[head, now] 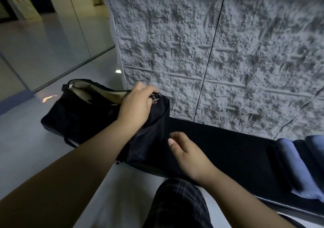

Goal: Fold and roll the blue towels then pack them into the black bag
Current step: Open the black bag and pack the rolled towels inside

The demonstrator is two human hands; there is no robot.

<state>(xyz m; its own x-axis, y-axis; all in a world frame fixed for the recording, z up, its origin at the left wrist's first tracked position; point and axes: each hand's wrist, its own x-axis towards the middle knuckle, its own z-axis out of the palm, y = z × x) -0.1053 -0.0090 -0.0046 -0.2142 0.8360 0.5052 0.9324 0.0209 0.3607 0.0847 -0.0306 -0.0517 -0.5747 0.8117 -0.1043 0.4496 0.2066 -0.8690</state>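
Two hands: left hand point(136, 105) grips black bag point(87, 115) rim; right hand point(189, 154) loose, empty; blue towels point(296, 166) far right.

Blue towels point(296, 164) cut off rightward

The left hand point(135, 106) reaches forward on an extended bare forearm, back of the hand up, fingers curled down and closed in a grip at the knuckles' far side. The right hand point(188, 155) sits nearer the body and lower, loosely spread, thumb raised toward the left, fingers slightly bent, gripping nothing. Both forearms angle inward.
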